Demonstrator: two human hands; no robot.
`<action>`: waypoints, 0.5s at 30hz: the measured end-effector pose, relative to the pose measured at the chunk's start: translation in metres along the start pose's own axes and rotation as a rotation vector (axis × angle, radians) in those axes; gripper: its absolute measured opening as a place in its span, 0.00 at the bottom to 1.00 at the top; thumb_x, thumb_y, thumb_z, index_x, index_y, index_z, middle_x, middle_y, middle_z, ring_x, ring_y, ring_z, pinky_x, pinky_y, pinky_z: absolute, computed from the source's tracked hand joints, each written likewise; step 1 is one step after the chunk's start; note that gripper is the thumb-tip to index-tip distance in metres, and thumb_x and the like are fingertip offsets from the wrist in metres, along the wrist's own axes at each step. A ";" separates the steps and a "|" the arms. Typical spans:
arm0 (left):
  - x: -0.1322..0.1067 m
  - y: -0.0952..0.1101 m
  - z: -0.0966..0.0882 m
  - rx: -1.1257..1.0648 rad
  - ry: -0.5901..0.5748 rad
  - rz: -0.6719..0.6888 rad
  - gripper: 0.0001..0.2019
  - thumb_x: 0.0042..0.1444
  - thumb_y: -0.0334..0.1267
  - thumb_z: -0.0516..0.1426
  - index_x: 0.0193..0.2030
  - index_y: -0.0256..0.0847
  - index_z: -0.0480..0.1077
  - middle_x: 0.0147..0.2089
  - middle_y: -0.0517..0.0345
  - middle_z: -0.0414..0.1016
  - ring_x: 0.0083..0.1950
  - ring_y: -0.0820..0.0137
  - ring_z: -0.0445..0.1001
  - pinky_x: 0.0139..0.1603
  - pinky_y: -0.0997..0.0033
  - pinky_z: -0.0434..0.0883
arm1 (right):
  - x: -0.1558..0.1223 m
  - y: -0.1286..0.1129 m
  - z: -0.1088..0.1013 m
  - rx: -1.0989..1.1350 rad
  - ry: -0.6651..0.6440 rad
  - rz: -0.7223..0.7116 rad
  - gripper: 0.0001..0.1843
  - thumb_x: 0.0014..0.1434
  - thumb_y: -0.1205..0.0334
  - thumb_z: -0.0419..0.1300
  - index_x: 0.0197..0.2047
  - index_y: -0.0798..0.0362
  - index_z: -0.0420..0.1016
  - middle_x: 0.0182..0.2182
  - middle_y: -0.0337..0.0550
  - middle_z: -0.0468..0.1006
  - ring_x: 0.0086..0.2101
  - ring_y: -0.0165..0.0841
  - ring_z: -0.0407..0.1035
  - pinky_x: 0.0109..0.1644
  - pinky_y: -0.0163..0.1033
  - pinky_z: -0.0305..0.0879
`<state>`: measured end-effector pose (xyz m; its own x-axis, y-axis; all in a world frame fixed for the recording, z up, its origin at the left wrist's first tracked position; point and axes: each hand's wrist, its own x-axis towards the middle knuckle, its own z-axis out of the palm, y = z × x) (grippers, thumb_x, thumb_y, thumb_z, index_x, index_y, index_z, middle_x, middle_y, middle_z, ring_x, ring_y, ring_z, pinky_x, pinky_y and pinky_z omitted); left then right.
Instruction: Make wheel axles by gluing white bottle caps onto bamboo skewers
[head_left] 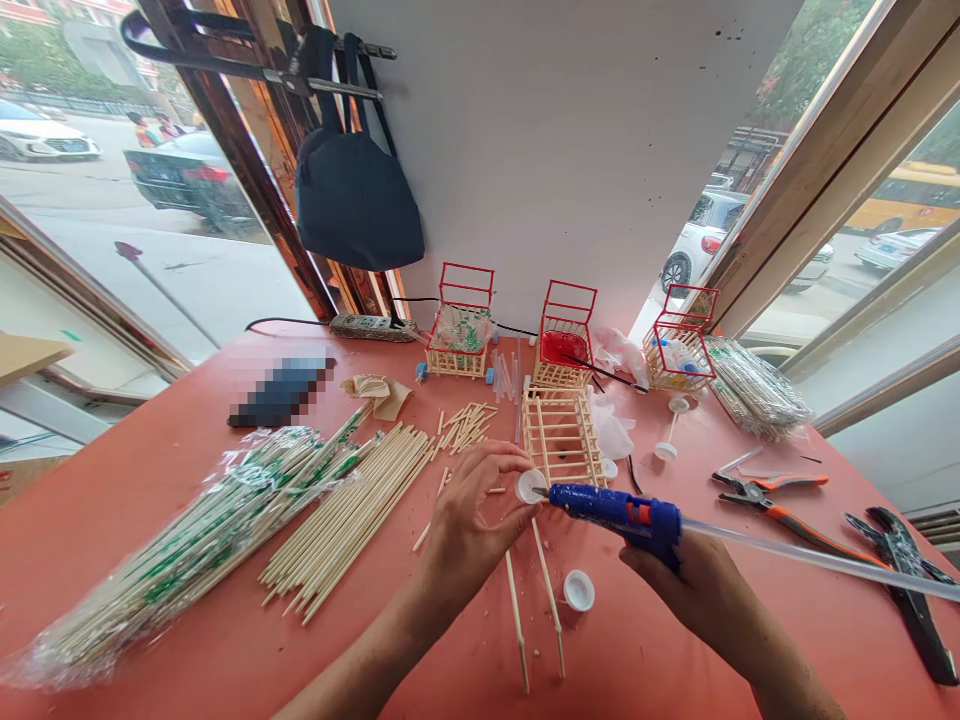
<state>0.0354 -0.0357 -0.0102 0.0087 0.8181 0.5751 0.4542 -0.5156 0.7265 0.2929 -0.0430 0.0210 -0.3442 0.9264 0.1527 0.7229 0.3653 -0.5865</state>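
My left hand pinches a small white bottle cap between thumb and fingers. My right hand grips a blue hot glue gun, its nozzle touching the cap. A clear glue stick trails from the gun's back to the right. Just behind the cap lies a wooden stick-built cart frame, with two long sticks running toward me. A second white cap lies on the red table between my hands.
Loose and bagged chopsticks cover the left side. Three small stick carts with red wire frames stand at the back. Orange-handled pliers and black cutters lie right. A black bag hangs behind, beside a power strip.
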 end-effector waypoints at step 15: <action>-0.002 -0.001 0.002 -0.015 -0.023 -0.028 0.12 0.58 0.31 0.68 0.47 0.44 0.74 0.52 0.51 0.79 0.55 0.58 0.77 0.57 0.56 0.73 | 0.000 -0.001 0.001 0.014 0.004 0.030 0.16 0.63 0.48 0.58 0.32 0.50 0.77 0.26 0.42 0.82 0.26 0.40 0.76 0.32 0.41 0.73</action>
<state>0.0364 -0.0361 -0.0126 0.0171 0.8379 0.5455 0.4415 -0.4959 0.7478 0.2919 -0.0435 0.0209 -0.3203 0.9372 0.1380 0.7244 0.3362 -0.6018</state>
